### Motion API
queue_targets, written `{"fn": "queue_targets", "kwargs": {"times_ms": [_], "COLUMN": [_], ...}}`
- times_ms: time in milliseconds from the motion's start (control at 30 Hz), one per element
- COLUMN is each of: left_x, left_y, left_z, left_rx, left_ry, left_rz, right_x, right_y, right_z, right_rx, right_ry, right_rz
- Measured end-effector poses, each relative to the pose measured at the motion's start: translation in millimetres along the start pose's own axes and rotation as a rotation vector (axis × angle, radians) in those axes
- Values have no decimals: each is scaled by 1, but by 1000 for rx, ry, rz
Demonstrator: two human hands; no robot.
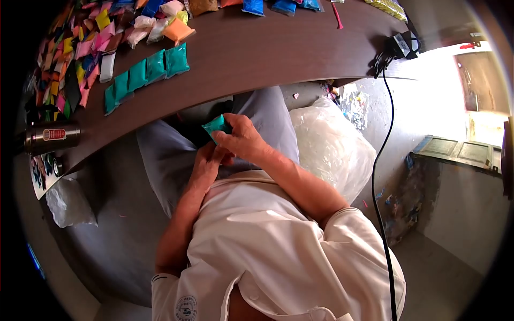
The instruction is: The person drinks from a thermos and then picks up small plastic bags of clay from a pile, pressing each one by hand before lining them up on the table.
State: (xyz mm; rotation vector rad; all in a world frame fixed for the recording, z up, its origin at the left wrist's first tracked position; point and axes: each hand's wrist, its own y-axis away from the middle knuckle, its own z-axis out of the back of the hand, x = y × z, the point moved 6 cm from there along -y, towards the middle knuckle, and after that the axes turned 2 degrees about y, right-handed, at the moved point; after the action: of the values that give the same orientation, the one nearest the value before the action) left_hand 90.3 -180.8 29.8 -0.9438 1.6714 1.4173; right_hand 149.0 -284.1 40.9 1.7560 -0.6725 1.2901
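Above my lap, my right hand pinches a small teal packet between thumb and fingers. Its pointed corner sticks out to the left. My left hand is just below, fingers closed and touching the right hand; what they hold, if anything, is hidden. On the brown table beyond, several similar teal packets lie side by side in a slanted row.
Many coloured packets cover the table's left part, near a metal flask. Blue packets lie at the far edge. A black adapter trails a cable down the right side. A large plastic bag stands beside my right leg.
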Motion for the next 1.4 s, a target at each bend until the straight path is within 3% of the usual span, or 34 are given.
{"fn": "queue_targets", "kwargs": {"times_ms": [133,233,367,467,533,800,867,1033,1167,1233,1333,1400], "left_x": [7,4,7,10,11,17,20,9,-16,-26,-22,-21], "left_y": [-2,-2,-3,-3,-3,-6,-5,-8,1,5,4,2], "left_z": [4,5,5,5,4,8,8,2,-10,-19,-26,-28], "left_rx": [-32,-40,-17,-20,-14,-41,-119,26,-58,-16,37,38], "left_ry": [7,11,7,26,41,126,46,-152,-458,-743,-766,-784], "left_rz": [5,-20,-37,-16,0,26,86,54,-168,-379,-463,-463], "right_x": [18,18,17,19,13,9,-4,-7,-16,-9,5,0], "right_y": [1,-1,-2,0,-1,2,2,12,26,35,47,49], "right_z": [1,-2,-3,-1,1,11,15,15,28,34,31,40], "right_rx": [-144,-207,-197,-199,-87,-181,-112,29,120,168,210,110], "right_ry": [445,512,535,512,316,369,216,-181,-281,-228,-187,-45], "right_rz": [197,333,335,343,166,95,1,14,-44,-45,-60,-82]}}
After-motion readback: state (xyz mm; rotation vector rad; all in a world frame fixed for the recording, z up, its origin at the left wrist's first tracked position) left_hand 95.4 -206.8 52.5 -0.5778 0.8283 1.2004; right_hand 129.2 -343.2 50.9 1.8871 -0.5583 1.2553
